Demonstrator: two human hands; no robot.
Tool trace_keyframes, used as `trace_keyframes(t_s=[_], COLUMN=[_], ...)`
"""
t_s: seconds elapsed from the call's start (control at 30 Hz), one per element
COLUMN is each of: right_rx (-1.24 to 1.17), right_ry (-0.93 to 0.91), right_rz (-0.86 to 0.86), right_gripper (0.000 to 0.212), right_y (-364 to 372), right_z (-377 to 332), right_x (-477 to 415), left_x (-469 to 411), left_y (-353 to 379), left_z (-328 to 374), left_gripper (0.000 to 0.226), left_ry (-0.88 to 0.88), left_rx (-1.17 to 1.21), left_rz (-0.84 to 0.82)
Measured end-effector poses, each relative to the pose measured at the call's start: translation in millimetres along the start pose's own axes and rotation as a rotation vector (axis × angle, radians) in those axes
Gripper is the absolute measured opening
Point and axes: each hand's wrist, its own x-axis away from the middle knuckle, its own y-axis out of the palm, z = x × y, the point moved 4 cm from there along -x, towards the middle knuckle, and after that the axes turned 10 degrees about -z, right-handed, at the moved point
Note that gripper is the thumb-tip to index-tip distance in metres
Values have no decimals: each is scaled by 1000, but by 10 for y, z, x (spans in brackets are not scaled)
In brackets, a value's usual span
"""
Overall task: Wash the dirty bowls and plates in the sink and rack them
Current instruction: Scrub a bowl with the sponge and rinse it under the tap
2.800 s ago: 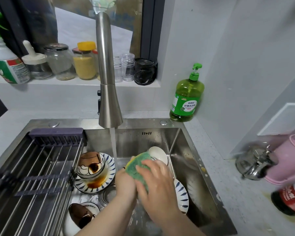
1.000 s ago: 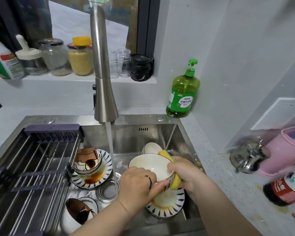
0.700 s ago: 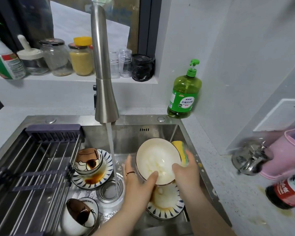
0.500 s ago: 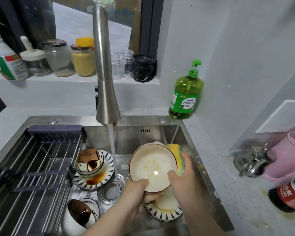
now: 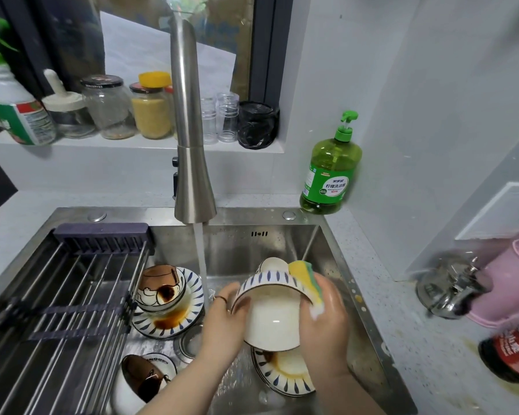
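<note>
Nearest the camera, a cup with brown residue (image 5: 146,381) lies on its side at the bottom of the sink (image 5: 336,256), and a blue-patterned plate (image 5: 282,374) smeared with yellowish sauce sits beneath the hands; both are unwashed. Above that plate the left hand (image 5: 222,322) grips the rim of a white bowl with a blue-dashed rim (image 5: 271,313), tilted base toward the camera and mouth away, while the right hand (image 5: 324,322) clasps a soapy yellow-and-green sponge (image 5: 307,284) against its outer wall. One bowl is therefore mid-scrub and appears not yet rinsed. Further left, a brown cartoon bowl (image 5: 162,287) rests on a sauce-stained plate (image 5: 170,320), untouched. Behind the held bowl another white bowl (image 5: 271,265) waits. Water runs from the faucet (image 5: 192,163). Notably, the roll-up drying rack (image 5: 63,310) holds nothing, so the task is judged at an early stage, with nearly all pieces outstanding.
</note>
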Motion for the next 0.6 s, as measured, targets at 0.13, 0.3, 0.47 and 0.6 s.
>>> trace_keyframes(t_s=[0.13,0.3,0.47,0.6], right_rx=[79,334,-116,138], right_ry=[-60,-135,133,-124], right_rz=[-178,-309,-28,-193], right_gripper=[58,77,54,64], right_y=[16,98,69,103], right_z=[-148,-192,45,-212], right_x=[-32,-8,109,44], left_x=[39,75,32,28], left_y=[-27,-46,-42,-37], left_z=[49,250,-190,-129], left_gripper=[28,44,23,24], left_ry=[27,202,-29,29], left_rx=[-402,-876,156,-422], left_rz=[-39,-104,-23,-82])
